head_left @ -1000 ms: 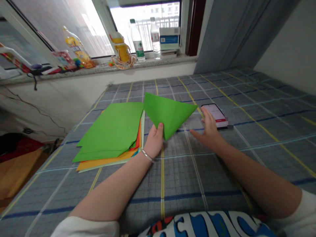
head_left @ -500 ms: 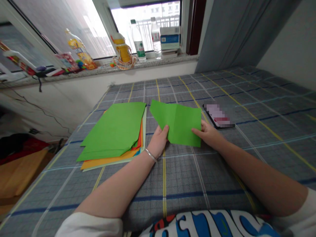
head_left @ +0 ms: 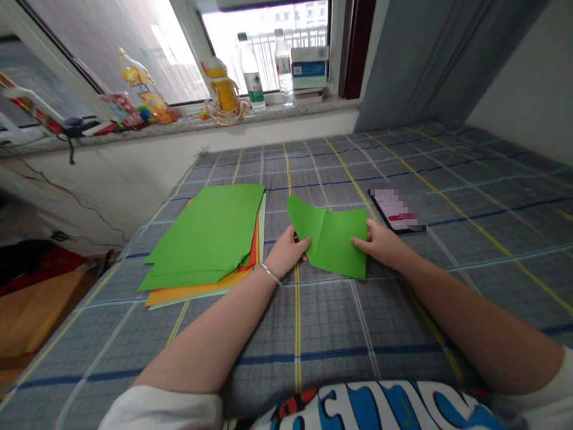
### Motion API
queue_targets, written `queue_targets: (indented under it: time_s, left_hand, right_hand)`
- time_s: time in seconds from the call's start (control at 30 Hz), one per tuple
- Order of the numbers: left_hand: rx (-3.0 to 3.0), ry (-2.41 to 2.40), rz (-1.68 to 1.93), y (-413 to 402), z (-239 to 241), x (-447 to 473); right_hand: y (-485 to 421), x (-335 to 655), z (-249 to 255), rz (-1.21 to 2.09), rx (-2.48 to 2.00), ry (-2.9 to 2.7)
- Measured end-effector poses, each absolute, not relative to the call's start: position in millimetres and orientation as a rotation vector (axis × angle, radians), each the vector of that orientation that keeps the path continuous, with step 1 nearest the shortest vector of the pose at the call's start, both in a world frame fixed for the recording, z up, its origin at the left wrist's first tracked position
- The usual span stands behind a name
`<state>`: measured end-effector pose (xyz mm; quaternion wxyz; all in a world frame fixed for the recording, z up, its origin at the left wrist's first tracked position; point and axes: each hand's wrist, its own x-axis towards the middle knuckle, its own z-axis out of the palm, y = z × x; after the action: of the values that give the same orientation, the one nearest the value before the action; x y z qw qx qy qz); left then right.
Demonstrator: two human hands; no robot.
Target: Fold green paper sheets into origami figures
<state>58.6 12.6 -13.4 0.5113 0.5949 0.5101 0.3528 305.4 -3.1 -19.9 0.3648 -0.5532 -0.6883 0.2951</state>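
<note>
A folded sheet of green paper (head_left: 333, 240) lies on the plaid bed cover (head_left: 447, 310), with a crease running down its middle. My left hand (head_left: 287, 252) grips its lower left edge, and my right hand (head_left: 379, 243) holds its right edge. Left of it lies a stack of coloured paper (head_left: 201, 239), with green sheets on top and orange and yellow edges showing beneath. A bangle circles my left wrist. A smartphone (head_left: 396, 210) with a blurred screen lies just beyond my right hand.
Bottles and a box stand on the stone windowsill (head_left: 188, 122) beyond the bed. A grey curtain (head_left: 416, 60) hangs at the back right. The bed's left edge drops to a wooden floor (head_left: 36, 316) with red cloth (head_left: 27, 266) on it.
The green sheet has gone from a raised triangular fold to a flatter creased shape on the cover. It has shifted toward me, and my right hand has come onto its right edge.
</note>
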Motion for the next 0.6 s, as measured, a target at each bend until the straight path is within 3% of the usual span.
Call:
queue_targets:
  time_s: [0.37,0.6]
  left_hand:
    - [1.814,1.202,1.012,17.2,-28.5,51.8]
    - [2.001,1.197,0.996,17.6,-25.8,49.7]
  right_hand:
    - [-7.9,307.9,-17.6,0.626,-1.521,-1.916]
    - [-1.0,314.1,-26.2,0.336,-1.382,-2.03]
